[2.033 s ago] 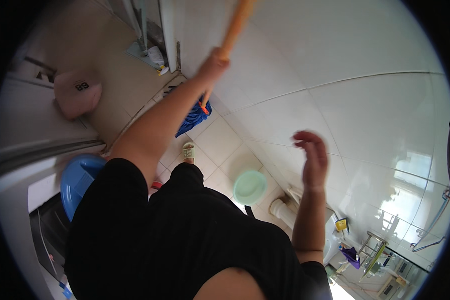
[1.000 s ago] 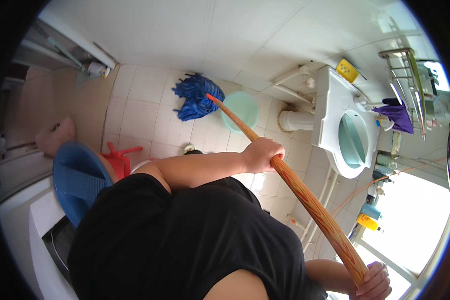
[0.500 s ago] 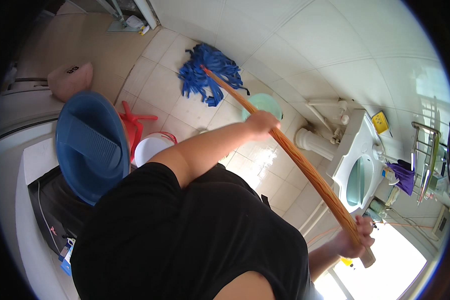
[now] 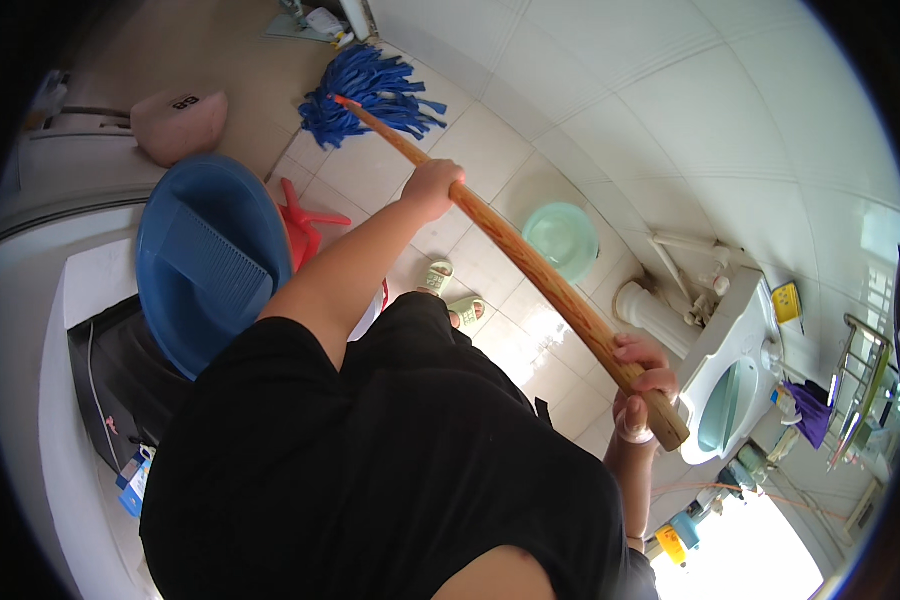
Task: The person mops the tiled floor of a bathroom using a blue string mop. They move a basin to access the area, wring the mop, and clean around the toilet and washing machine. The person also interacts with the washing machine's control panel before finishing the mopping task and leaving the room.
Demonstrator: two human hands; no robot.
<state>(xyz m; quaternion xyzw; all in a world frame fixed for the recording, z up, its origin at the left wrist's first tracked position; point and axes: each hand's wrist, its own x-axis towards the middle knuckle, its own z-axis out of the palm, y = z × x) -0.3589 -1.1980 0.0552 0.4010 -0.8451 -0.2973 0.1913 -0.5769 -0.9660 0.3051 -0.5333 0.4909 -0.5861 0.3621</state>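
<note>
White-tiled bathroom floor (image 4: 490,150) spreads below, and nearest, the right hand (image 4: 642,385) wraps the top of a wooden mop handle (image 4: 530,265). Midway down, the left hand (image 4: 432,188) clamps the shaft; farthest, the blue mop head (image 4: 370,90) presses the tiles. Mopping looks mid-stroke; next calls for dragging the head across with steady downward pressure.

Bare tile lies open between the mop head (image 4: 370,92) and the green basin (image 4: 562,240), room enough for the left hand (image 4: 432,187) to swing. To the left the blue tub (image 4: 205,265), the red stool (image 4: 305,225) and the pink bucket (image 4: 178,122) crowd the floor. The sink (image 4: 730,385) and its pipes (image 4: 685,270) hem in the right hand (image 4: 640,385), just beside them
</note>
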